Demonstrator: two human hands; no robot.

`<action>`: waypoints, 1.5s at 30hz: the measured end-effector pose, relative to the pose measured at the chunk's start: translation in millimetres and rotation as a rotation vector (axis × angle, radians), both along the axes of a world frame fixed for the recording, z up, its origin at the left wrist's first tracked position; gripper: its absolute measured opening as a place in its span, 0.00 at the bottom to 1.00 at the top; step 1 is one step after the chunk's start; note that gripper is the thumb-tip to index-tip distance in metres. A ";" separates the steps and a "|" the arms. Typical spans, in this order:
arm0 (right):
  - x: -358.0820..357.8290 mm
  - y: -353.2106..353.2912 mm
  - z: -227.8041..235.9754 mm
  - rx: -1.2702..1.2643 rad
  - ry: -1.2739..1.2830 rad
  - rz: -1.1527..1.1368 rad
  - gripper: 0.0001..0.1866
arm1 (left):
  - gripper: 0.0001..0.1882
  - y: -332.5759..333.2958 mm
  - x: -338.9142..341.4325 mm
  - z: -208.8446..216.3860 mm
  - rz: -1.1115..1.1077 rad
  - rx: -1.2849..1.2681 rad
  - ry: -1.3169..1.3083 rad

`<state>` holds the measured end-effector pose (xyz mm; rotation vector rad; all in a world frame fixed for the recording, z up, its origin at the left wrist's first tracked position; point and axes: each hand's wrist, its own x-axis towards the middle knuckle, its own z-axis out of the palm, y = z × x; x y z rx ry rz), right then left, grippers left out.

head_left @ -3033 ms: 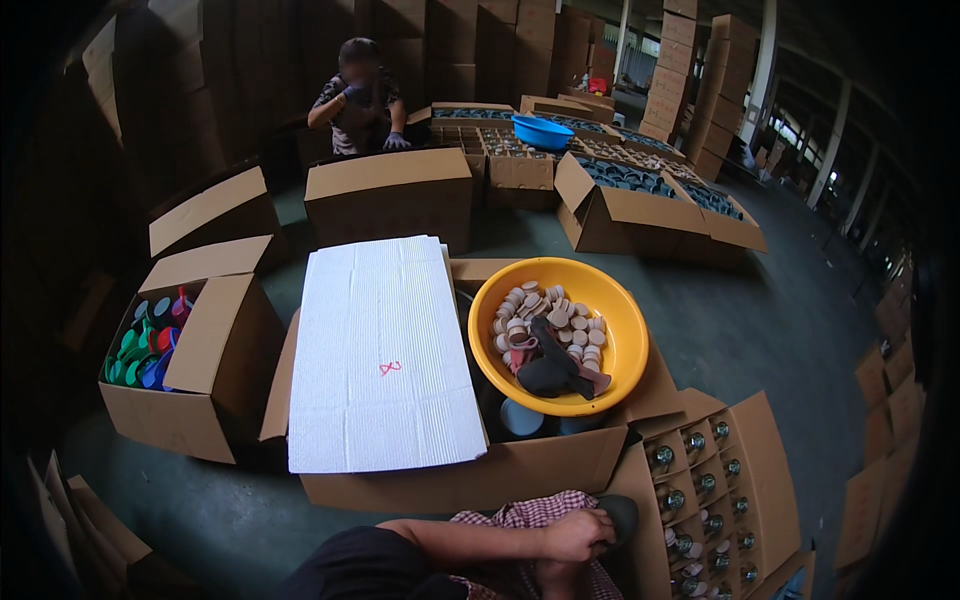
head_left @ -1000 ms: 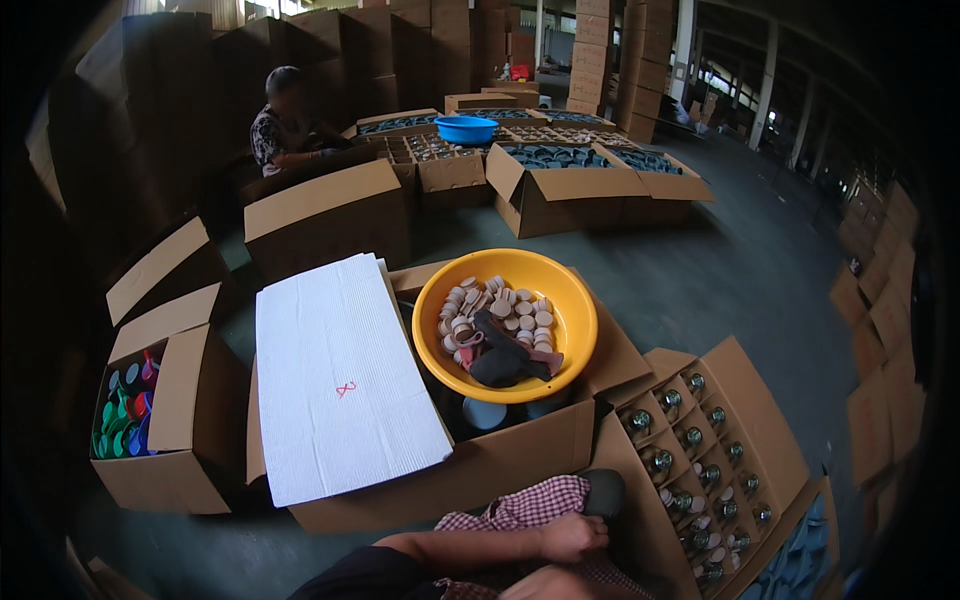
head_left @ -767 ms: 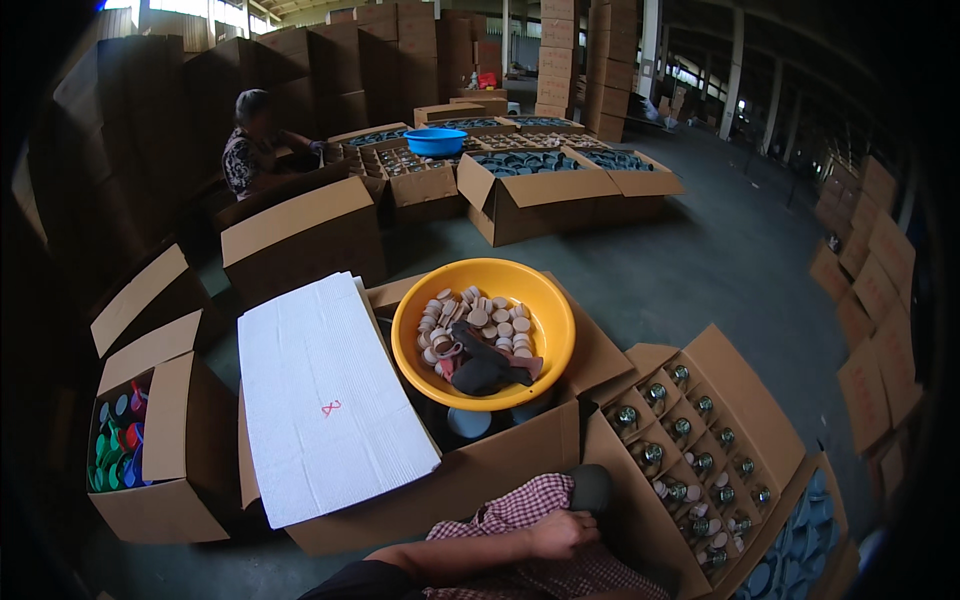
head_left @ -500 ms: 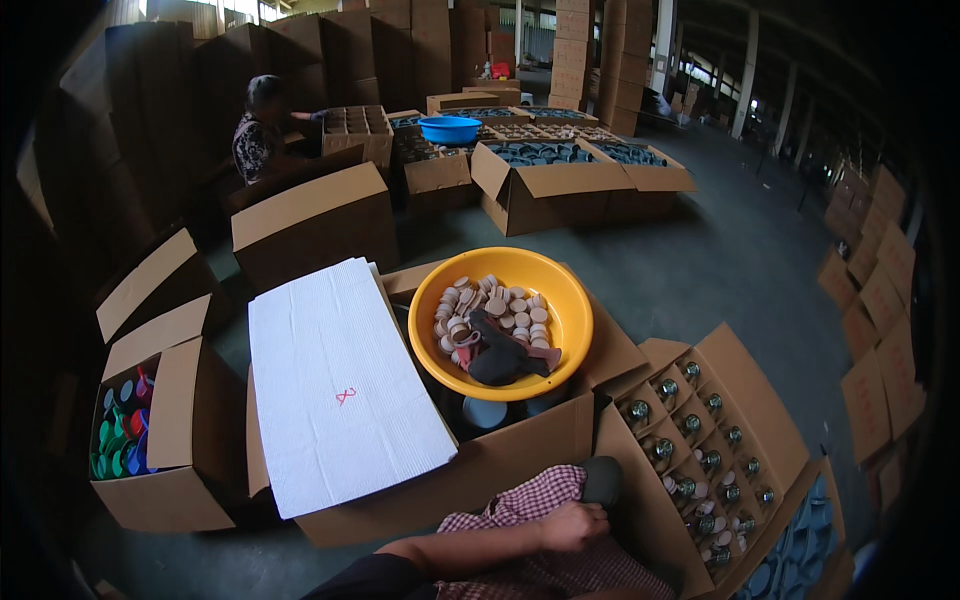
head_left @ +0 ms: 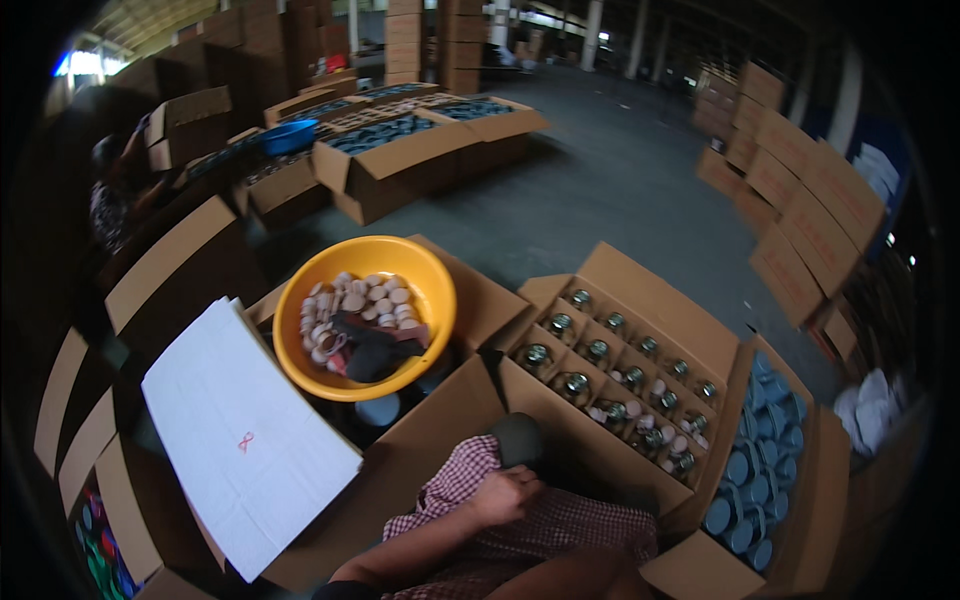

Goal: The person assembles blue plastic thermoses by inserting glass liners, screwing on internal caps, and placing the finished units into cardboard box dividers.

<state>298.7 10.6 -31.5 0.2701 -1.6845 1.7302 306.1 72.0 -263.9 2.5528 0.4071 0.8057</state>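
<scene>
My left hand (head_left: 505, 495) is closed, with its fingers curled against the red-and-white checkered cloth (head_left: 455, 482) over my lap, beside a dark rounded knee (head_left: 518, 441). What the fingers hold, if anything, is hidden. Only my right forearm (head_left: 575, 577) shows at the lower edge, and its hand cannot be made out. Ahead stands a yellow basin (head_left: 436, 290) of pale round lids (head_left: 352, 302) with dark gloves (head_left: 372, 358) on top. To the right, a divided carton (head_left: 640, 268) holds several glass jars (head_left: 597, 350) with small pale lids among the nearer ones.
White sheets (head_left: 245, 440) are stacked left of the basin, on an open carton. Blue-grey handled cups (head_left: 758, 490) fill a box at right. Farther off are cartons of similar cups (head_left: 395, 132), a blue basin (head_left: 290, 137) and a person (head_left: 110, 190). Stacked cartons (head_left: 815, 210) stand far right.
The view has swung to the right, so things sit farther left and more of the cup box shows. My left hand stays closed on my lap; my right forearm has come into view.
</scene>
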 end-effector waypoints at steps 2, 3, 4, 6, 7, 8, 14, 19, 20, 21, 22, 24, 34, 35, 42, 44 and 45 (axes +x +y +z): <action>0.4 -2.6 1.3 0.005 0.044 0.010 0.04 | 0.14 1.5 1.5 -3.7 -0.009 0.027 0.016; 0.6 -4.0 2.1 0.007 0.063 0.009 0.04 | 0.14 1.5 2.7 0.8 -0.026 0.027 0.010; -0.2 -4.7 2.5 0.012 0.081 0.017 0.04 | 0.14 2.5 3.2 7.0 -0.033 0.030 0.004; -2.1 -10.1 3.6 0.022 0.115 0.031 0.04 | 0.12 -2.0 4.4 10.9 -0.031 0.031 -0.039; -3.1 -11.3 3.7 0.021 0.129 0.039 0.04 | 0.11 -4.7 4.4 13.7 -0.025 0.028 -0.061; -4.7 -13.3 4.4 0.027 0.141 0.051 0.04 | 0.10 -6.5 4.3 17.3 -0.014 0.024 -0.083; -12.0 -16.5 0.3 0.008 0.212 0.083 0.04 | 0.09 -11.7 19.8 18.3 -0.083 0.036 -0.085; -16.7 -16.2 0.2 0.000 0.249 0.065 0.05 | 0.08 -14.3 29.4 22.3 -0.157 -0.028 -0.074; -14.3 -13.7 -3.2 -0.013 0.264 0.039 0.05 | 0.07 -14.3 33.0 19.1 -0.177 -0.048 -0.101; -10.8 -9.5 -7.2 -0.029 0.254 0.004 0.05 | 0.07 -12.9 37.2 19.3 -0.216 -0.105 -0.134; -6.8 -4.9 -16.5 -0.053 0.222 -0.089 0.05 | 0.06 -13.1 38.6 18.4 -0.252 -0.163 -0.165; 19.7 2.7 -29.6 -0.121 0.105 -0.296 0.05 | 0.07 -14.0 36.5 19.4 -0.315 -0.426 -0.176; 285.4 -50.4 -160.8 -0.900 -0.540 -1.843 0.07 | 0.12 56.1 66.6 45.3 -0.047 -1.431 -0.279; 313.7 -61.4 -178.6 -0.892 -0.663 -1.968 0.07 | 0.13 68.8 81.5 36.2 -0.031 -1.364 -0.227; 420.9 -55.1 -249.0 -0.255 -2.056 -1.979 0.16 | 0.17 129.8 200.3 -26.4 0.057 -0.478 0.205; 432.9 -50.1 -262.7 0.056 -2.035 -1.812 0.17 | 0.10 124.3 226.5 -19.8 0.140 -0.372 0.623; 435.1 -61.6 -269.7 0.152 -2.008 -1.846 0.20 | 0.09 119.6 239.3 -1.1 0.062 -0.294 0.804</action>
